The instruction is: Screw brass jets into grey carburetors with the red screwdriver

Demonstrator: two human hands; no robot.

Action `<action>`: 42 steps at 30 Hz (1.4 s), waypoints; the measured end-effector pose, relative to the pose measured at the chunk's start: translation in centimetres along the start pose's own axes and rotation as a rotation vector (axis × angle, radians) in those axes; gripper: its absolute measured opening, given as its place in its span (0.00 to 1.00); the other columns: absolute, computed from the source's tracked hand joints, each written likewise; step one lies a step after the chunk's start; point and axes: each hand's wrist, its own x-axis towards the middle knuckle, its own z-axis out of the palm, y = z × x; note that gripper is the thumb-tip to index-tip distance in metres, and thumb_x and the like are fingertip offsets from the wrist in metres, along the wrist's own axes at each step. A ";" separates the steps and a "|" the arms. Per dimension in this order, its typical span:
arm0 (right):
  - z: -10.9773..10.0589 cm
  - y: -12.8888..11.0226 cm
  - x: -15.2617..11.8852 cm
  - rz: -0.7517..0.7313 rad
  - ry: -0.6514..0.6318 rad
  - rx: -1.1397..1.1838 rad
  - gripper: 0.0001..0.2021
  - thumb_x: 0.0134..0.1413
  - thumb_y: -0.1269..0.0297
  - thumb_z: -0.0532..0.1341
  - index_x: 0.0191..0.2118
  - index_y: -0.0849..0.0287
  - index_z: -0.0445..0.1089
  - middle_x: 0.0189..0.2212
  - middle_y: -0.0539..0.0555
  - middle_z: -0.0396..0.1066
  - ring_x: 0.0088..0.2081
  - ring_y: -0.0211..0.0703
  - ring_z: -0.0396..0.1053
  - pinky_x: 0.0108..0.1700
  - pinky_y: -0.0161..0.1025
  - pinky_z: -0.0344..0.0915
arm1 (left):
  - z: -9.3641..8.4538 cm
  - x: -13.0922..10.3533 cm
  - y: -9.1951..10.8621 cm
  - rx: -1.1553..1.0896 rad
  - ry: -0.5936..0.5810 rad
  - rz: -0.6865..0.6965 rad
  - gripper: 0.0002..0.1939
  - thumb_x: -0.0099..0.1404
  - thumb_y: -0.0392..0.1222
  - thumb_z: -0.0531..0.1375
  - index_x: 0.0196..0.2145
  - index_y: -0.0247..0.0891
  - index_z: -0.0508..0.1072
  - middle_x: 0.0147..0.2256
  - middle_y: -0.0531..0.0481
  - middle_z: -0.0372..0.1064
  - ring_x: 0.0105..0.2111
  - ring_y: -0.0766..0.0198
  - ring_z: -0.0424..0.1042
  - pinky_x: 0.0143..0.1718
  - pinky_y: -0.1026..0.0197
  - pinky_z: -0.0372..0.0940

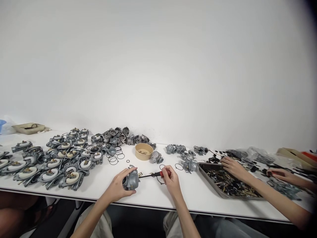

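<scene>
My left hand (pixel 119 185) is wrapped round a grey metal carburetor (pixel 133 180) near the table's front edge. A screwdriver (pixel 151 175) with a red and black handle is gripped in my right hand (pixel 171 180). Its shaft points left, and the tip meets the carburetor's right side. Small brass-coloured pieces lie just behind the shaft. Black rubber rings lie behind and beside my right hand, among them one ring (pixel 179 167) to its right. A round tan tub (pixel 144 152) holding small screws stands behind the carburetor.
Many carburetor bodies with white floats (pixel 51 175) cover the left side. Grey metal bowls (pixel 116 135) are heaped at the back. A metal tray (pixel 210 185) of small brass and black parts stands right. Over it reaches a co-worker's hand (pixel 234 168); another hand (pixel 279 174) holds something red.
</scene>
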 end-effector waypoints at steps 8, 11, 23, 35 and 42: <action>0.0 -0.2 0.2 -0.013 -0.012 -0.025 0.13 0.61 0.51 0.62 0.38 0.57 0.67 0.32 0.54 0.69 0.28 0.39 0.63 0.29 0.35 0.61 | 0.0 0.0 0.0 0.000 0.015 -0.006 0.43 0.53 0.38 0.70 0.65 0.48 0.63 0.63 0.46 0.65 0.62 0.46 0.64 0.64 0.48 0.60; 0.0 -0.4 0.2 -0.016 -0.041 0.029 0.14 0.58 0.51 0.64 0.40 0.57 0.68 0.32 0.53 0.69 0.25 0.37 0.59 0.25 0.34 0.58 | 0.0 0.0 -0.1 -0.003 0.004 -0.017 0.43 0.53 0.39 0.70 0.65 0.49 0.63 0.63 0.47 0.65 0.62 0.47 0.64 0.63 0.49 0.61; 0.0 -0.6 0.0 -0.038 -0.026 -0.025 0.14 0.60 0.50 0.62 0.36 0.57 0.67 0.31 0.53 0.68 0.25 0.38 0.60 0.26 0.36 0.59 | -0.1 0.1 -0.1 -0.031 -0.013 -0.032 0.44 0.53 0.39 0.71 0.66 0.48 0.63 0.63 0.45 0.65 0.62 0.45 0.64 0.64 0.47 0.59; 0.0 -0.6 0.0 -0.036 -0.023 -0.089 0.15 0.62 0.50 0.60 0.34 0.57 0.67 0.28 0.51 0.66 0.26 0.39 0.61 0.29 0.36 0.59 | 0.0 0.0 -0.4 -0.017 -0.005 -0.039 0.44 0.53 0.39 0.71 0.66 0.50 0.63 0.64 0.46 0.63 0.64 0.45 0.62 0.65 0.46 0.58; 0.1 -0.8 0.1 -0.044 -0.010 -0.091 0.15 0.61 0.50 0.61 0.35 0.57 0.69 0.29 0.53 0.68 0.27 0.41 0.63 0.28 0.36 0.61 | -0.2 -0.2 0.0 -0.019 -0.004 -0.054 0.43 0.54 0.41 0.71 0.66 0.49 0.63 0.64 0.47 0.63 0.64 0.45 0.62 0.66 0.45 0.58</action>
